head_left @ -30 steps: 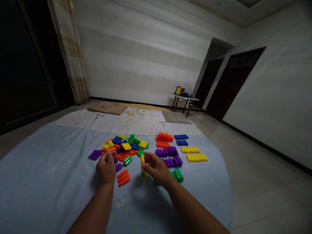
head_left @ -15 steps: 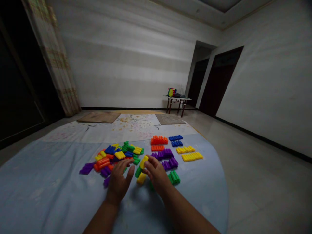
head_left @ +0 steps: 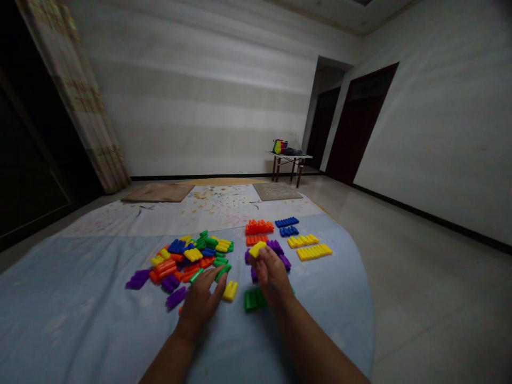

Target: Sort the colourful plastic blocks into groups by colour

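Observation:
My left hand (head_left: 203,298) pinches a small green piece (head_left: 223,272) between thumb and fingers, at the right edge of a mixed pile. My right hand (head_left: 272,273) grips a yellow piece (head_left: 256,249) above the purple rows. Just right of my left fingertips, another yellow piece (head_left: 230,291) lies on the blue cloth. Below my right hand sits a green row (head_left: 254,300), partly covered by it. Purple rows (head_left: 275,246) are partly hidden behind the right fingers. The pile holds several green, blue, orange, purple (head_left: 138,279) and yellow pieces.
Orange rows (head_left: 259,227), blue rows (head_left: 287,222) and yellow rows (head_left: 314,252) lie at the right on the cloth (head_left: 100,320). Two mats, one brown (head_left: 159,193) and one grey (head_left: 277,191), lie farther back. A small table (head_left: 288,156) stands near the wall.
The yellow and green pieces near my hands have come apart. My right hand has moved right and up with the yellow one; my left hand has closed on the green one.

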A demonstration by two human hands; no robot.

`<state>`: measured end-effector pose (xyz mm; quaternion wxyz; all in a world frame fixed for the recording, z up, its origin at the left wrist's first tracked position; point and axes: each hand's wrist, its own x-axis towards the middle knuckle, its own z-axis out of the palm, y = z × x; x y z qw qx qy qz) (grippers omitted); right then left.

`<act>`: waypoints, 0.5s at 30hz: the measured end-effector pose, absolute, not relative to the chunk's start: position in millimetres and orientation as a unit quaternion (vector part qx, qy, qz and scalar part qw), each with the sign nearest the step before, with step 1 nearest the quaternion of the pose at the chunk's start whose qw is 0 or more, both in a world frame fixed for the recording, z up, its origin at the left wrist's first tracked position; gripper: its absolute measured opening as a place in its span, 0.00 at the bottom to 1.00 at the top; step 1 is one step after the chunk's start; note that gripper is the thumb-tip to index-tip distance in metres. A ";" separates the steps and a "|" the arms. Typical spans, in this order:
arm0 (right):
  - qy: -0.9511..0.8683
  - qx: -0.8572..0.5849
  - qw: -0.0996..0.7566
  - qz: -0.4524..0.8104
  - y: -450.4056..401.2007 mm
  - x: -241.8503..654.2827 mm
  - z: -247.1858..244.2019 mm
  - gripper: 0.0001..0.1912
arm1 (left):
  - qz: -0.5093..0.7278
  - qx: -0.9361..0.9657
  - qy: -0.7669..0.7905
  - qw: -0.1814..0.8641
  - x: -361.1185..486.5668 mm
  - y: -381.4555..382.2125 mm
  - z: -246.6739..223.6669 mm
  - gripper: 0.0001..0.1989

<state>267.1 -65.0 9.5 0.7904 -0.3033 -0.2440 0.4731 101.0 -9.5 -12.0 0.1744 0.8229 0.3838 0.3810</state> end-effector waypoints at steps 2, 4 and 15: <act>-0.225 -0.323 0.806 0.441 -66.3 277.3 13.7 0.16 | 0.373 0.810 0.414 0.184 97.1 -6.2 -11.9 0.22; -0.242 -0.362 0.796 0.421 -68.1 283.9 16.1 0.17 | 0.358 0.803 0.436 0.192 94.5 -3.1 -12.8 0.24; -0.474 -0.650 0.575 0.148 -86.8 362.1 16.2 0.22 | 0.327 0.833 0.429 0.126 93.9 11.3 -27.2 0.24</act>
